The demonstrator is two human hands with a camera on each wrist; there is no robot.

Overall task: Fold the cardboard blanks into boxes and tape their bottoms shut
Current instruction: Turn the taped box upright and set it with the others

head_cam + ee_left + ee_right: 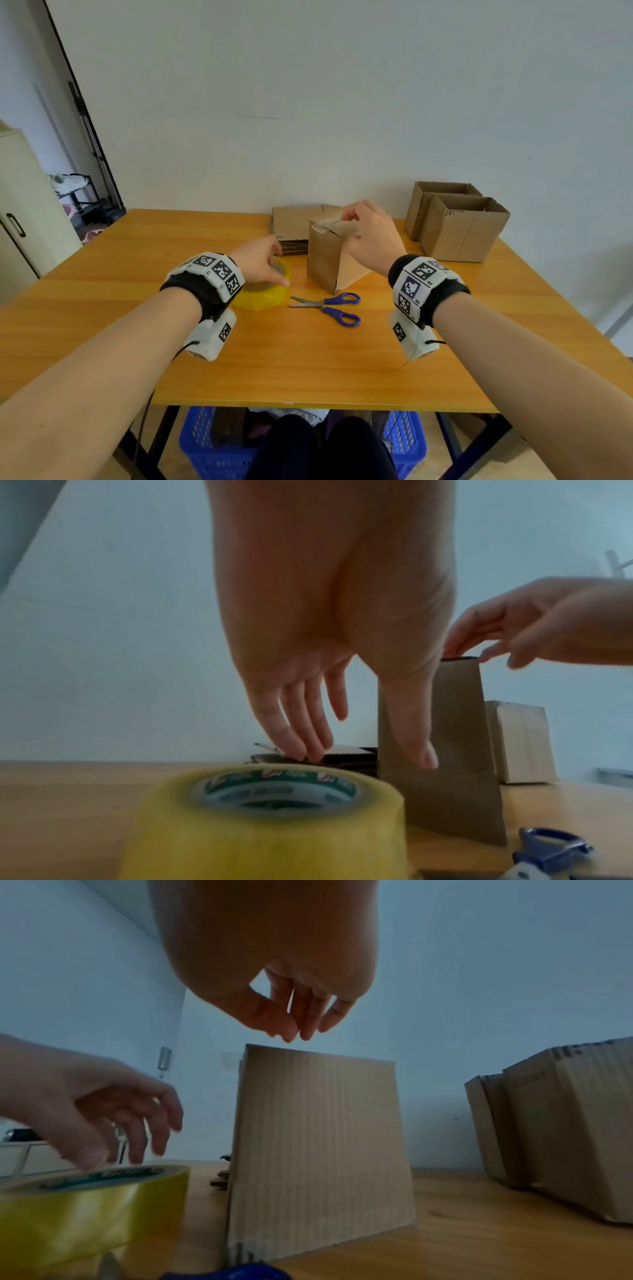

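At 9 o'clock on the tabletop, the left hand hangs over the yellow tape roll, fingers loosely spread. Blue scissors lie beside it. At 12 o'clock, right hand fingers bunch together at the upright box's taped top. Two finished boxes stand at 2 o'clock.

The brown corrugated cardboard box stands upright at the table's centre, bottom flaps closed on top, with a strip of clear tape across the seam. A stack of flat brown cardboard blanks lies just behind it on the far side. Two assembled open-topped brown cardboard boxes stand touching at far right. The yellow roll of packing tape lies flat, near left of the box.
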